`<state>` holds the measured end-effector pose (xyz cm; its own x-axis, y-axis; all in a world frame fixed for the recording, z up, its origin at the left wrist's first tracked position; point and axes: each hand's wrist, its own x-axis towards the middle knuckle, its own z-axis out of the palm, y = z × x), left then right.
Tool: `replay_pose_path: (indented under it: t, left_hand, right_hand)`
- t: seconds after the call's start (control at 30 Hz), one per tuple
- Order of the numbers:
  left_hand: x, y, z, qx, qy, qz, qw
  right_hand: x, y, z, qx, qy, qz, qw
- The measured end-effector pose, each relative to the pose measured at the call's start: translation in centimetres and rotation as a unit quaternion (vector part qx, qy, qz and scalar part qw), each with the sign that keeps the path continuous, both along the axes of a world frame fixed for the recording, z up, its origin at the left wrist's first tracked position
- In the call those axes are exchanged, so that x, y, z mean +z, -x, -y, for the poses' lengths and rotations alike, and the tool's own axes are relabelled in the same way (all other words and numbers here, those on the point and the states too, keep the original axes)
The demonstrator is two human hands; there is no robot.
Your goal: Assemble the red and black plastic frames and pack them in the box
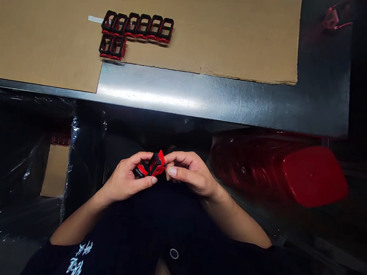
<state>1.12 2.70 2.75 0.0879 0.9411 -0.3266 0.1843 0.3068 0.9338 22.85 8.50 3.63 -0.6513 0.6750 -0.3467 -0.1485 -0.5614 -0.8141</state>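
Note:
Both hands meet over my lap, below the table edge. My left hand pinches a small red and black plastic part from the left. My right hand grips the same part from the right, fingers curled around it. On the cardboard sheet on the table stand several similar black and red frame parts in a row, with two more beneath the row's left end.
The steel table has its front edge just above my hands. A box lined with clear plastic stands at lower left. A stack of red trays in plastic wrap lies at right. A loose red piece sits at far right.

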Motion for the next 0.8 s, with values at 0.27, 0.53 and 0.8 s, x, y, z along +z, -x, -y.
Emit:
replay_pose_path:
  t: [0.27, 0.53, 0.8]
  left_hand:
    - [-0.8, 1.1, 0.2, -0.079, -0.183, -0.138, 0.97]
    - [-1.4, 1.7, 0.6, -0.018, -0.04, -0.046, 0.998]
    - [-1.3, 0.1, 1.3, 0.062, -0.051, 0.055, 0.995]
  right_hand:
    - [-0.2, 0.8, 0.8, -0.007, 0.017, 0.0, 1.0]
    - [-0.8, 0.9, 1.1, -0.017, -0.201, 0.065, 0.977]
    - [-2.0, 1.5, 1.5, -0.042, -0.323, 0.066, 0.943]
